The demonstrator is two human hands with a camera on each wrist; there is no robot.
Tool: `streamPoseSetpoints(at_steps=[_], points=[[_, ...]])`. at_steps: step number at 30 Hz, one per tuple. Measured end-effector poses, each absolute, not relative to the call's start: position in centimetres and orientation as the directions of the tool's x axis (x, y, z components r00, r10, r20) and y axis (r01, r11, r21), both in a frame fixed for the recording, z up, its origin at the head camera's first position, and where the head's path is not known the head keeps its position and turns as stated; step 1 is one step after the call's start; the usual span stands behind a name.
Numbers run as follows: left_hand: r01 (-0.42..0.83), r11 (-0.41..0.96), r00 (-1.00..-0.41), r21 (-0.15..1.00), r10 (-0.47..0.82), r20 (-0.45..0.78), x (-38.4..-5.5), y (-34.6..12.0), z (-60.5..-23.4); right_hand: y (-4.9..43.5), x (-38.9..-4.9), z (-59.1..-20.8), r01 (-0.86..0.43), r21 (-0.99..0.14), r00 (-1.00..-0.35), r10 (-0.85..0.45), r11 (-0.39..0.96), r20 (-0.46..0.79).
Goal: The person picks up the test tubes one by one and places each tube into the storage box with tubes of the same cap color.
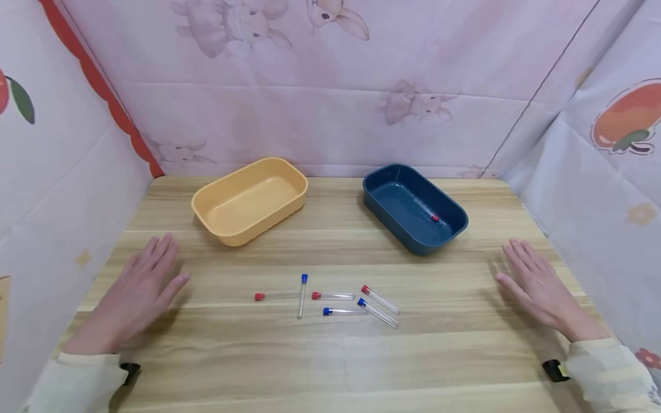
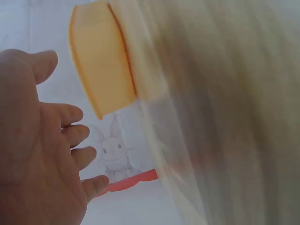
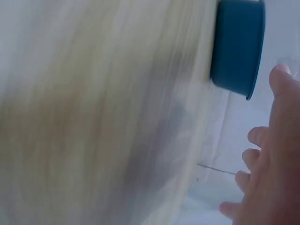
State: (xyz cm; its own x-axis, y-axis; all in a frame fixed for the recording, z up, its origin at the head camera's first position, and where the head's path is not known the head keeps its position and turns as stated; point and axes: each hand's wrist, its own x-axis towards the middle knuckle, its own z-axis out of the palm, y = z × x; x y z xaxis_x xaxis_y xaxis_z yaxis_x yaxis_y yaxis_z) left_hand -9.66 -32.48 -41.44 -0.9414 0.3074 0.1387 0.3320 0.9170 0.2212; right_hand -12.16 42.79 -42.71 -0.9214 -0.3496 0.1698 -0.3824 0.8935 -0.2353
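My left hand holds nothing, fingers extended, over the left side of the table, near the yellow bin. On the right side my right hand is likewise empty with fingers extended, nearest the dark blue bin. Several clear tubes lie between the hands: red-capped ones such as this tube and blue-capped ones such as this upright-lying tube. At the right of the group, a red-capped tube lies alongside a blue-capped tube. A red cap shows inside the blue bin.
The wooden table is bounded by a pink rabbit-print cloth at the back and white printed cloths at both sides. Both bins stand toward the back edge, yellow at left and blue at right.
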Motion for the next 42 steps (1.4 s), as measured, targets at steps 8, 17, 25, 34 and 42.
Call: streamPoseSetpoints(at_steps=[8,17,25,34,42], points=[[0.276,0.913,-0.96,0.301,0.244,0.14,-10.0,-31.9,-40.3,40.6,-12.4,-41.7,-0.454,-0.281,-0.885,-0.394,0.845,0.247],[0.224,0.859,-0.972,0.461,0.161,0.173,-10.6,-31.1,-39.6,37.5,-12.2,-41.0,-0.482,-0.327,-0.87,-0.398,0.813,0.292],[0.193,0.796,-0.976,0.574,0.099,0.192,-11.8,-29.7,-39.6,35.7,-11.8,-40.9,-0.474,-0.372,-0.877,-0.392,0.798,0.277],[0.185,0.76,-0.976,0.623,0.071,0.204,-12.6,-27.9,-39.9,34.2,-11.7,-40.8,-0.519,-0.371,-0.852,-0.43,0.77,0.298],[0.159,0.753,-0.983,0.638,0.063,0.171,-13.1,-27.1,-39.9,33.0,-11.6,-41.0,-0.556,-0.396,-0.829,-0.456,0.731,0.323]])
